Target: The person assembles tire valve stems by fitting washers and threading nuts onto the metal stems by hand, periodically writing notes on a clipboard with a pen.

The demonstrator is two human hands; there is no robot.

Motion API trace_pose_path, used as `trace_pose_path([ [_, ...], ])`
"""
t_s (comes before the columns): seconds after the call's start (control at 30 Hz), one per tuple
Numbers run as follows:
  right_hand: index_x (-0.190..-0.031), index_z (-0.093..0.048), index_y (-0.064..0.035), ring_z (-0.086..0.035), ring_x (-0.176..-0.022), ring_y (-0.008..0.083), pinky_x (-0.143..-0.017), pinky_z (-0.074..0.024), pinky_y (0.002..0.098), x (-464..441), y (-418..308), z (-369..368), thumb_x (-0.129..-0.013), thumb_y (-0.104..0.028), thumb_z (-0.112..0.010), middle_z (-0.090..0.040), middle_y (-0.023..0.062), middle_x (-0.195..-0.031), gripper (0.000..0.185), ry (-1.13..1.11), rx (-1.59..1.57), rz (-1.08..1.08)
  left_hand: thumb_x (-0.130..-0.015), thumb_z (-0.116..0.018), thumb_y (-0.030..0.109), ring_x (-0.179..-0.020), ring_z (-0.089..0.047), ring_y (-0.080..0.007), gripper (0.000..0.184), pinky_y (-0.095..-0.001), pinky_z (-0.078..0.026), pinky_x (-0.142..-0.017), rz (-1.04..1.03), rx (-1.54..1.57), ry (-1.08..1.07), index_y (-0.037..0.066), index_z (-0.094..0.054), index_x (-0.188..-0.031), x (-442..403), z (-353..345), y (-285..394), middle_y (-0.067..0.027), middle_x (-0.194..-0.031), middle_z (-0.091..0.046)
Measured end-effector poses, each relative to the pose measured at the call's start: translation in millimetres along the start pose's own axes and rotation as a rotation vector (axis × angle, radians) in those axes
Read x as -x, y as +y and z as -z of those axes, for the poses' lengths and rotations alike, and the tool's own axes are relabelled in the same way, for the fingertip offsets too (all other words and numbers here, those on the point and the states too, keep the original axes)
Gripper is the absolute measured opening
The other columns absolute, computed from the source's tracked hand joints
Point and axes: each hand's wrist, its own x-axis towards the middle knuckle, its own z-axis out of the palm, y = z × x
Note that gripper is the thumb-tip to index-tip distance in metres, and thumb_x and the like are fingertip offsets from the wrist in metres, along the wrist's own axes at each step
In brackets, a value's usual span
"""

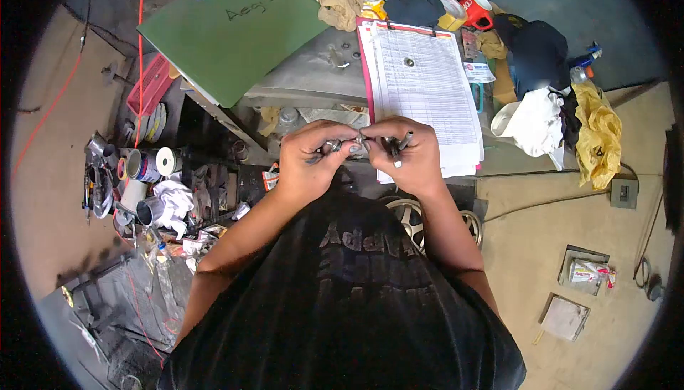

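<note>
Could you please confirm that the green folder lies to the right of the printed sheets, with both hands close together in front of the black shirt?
Not quite: the head view shows the green folder to the left of the printed sheets. The left hand and right hand are indeed close together in front of the black shirt.

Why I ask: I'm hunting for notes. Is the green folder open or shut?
Shut: the green folder lies flat, only white sheet edges showing beneath.
</note>
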Motion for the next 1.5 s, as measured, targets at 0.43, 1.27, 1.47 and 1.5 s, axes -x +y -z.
trace_pose_path([
  [0.43, -0.088, -0.070, -0.0030, -0.067, -0.070, 0.0145, -0.064, -0.0525, 0.0277, 5, -3, -12, -0.075, -0.003, -0.076, -0.071, 0.0100, -0.082, 0.014, 0.061, 0.026, -0.082, -0.081, -0.077, 0.005, -0.076, -0.065, -0.0177, 0.016, -0.0291, -0.049, -0.069, -0.001, -0.081, -0.005, 0.000, -0.072, -0.095, -2, -1, 6, -0.0101, -0.086, -0.071],
  [1.27, -0.086, -0.066, -0.0058, -0.054, -0.067, 0.0070, -0.060, -0.0444, 0.0244, -1, -10, 2, -0.077, -0.008, -0.083, -0.065, 0.0008, -0.083, 0.019, -0.041, -0.101, -0.217, -0.090, -0.071, 0.004, -0.089, -0.061, -0.0102, 0.017, -0.0256, -0.051, -0.079, 0.285, 0.596, -0.090, 0.000, -0.066, -0.106, -2, -8, -18, -0.0042, -0.099, -0.068],
  [1.47, -0.086, -0.066, -0.0051, -0.054, -0.067, 0.0078, -0.061, -0.0448, 0.0251, 0, -5, -1, -0.078, -0.009, -0.083, -0.064, 0.0002, -0.081, 0.019, -0.028, -0.127, -0.206, -0.089, -0.072, 0.002, -0.090, -0.063, -0.0114, 0.015, -0.0263, -0.051, -0.081, 0.203, 0.468, -0.114, -0.001, -0.067, -0.103, -4, -3, -14, -0.0057, -0.099, -0.070],
  [1.5, -0.086, -0.066, -0.0051, -0.054, -0.067, 0.0078, -0.061, -0.0448, 0.0251, 0, -5, -1, -0.078, -0.009, -0.083, -0.064, 0.0002, -0.081, 0.019, -0.028, -0.128, -0.206, -0.089, -0.072, 0.002, -0.090, -0.063, -0.0114, 0.015, -0.0263, -0.051, -0.081, 0.203, 0.468, -0.115, -0.001, -0.067, -0.103, -4, -3, -14, -0.0057, -0.099, -0.070],
])
